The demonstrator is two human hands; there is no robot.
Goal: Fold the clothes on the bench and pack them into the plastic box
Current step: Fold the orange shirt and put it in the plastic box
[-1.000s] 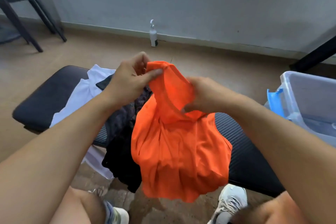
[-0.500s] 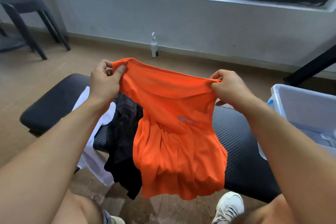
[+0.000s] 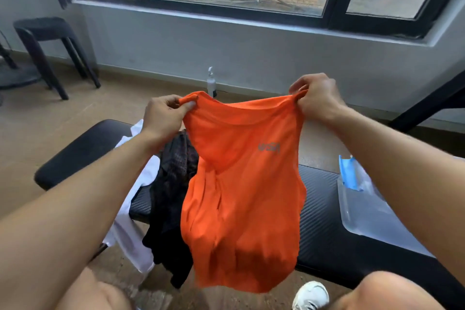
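Orange sleeveless shirt [image 3: 241, 184], pinched at each shoulder by left hand [image 3: 163, 118] and right hand [image 3: 318, 98], hangs spread above the bench [image 3: 324, 234], apparently to straighten it for folding.

Orange shirt [image 3: 241, 184]: we noted thin, smooth cloth with a faint sheen.
Black garment [image 3: 173, 184]: we saw matt cloth, finely patterned.
White garment [image 3: 130, 234]: we recorded plain matt cloth.
Bench [image 3: 324, 234]: we observed dark ribbed padding, slightly glossy.
Plastic box [image 3: 364, 216]: we found translucent smooth plastic.
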